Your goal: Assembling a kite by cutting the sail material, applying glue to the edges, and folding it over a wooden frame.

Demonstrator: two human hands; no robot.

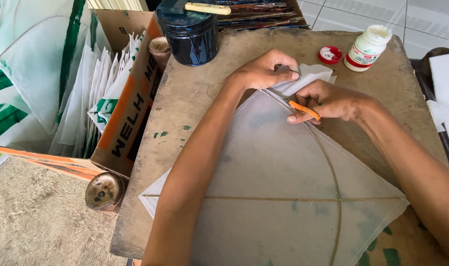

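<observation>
Trimming at the kite (278, 162) tip, upper middle: your right hand (333, 101) grips orange scissors (304, 110), left hand (264, 71) fingers pinch the paper flap (308, 78); sticks are already on, glue (367, 48) stands open.

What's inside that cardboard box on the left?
The cardboard box holds a stack of white paper kites with green markings, standing on edge. Their lower parts and the box bottom are hidden by the box wall.

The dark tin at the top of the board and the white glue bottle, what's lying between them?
In the head view, bare board fills most of the stretch between the dark tin and the white glue bottle; only a red cap lies beside the bottle.
</observation>
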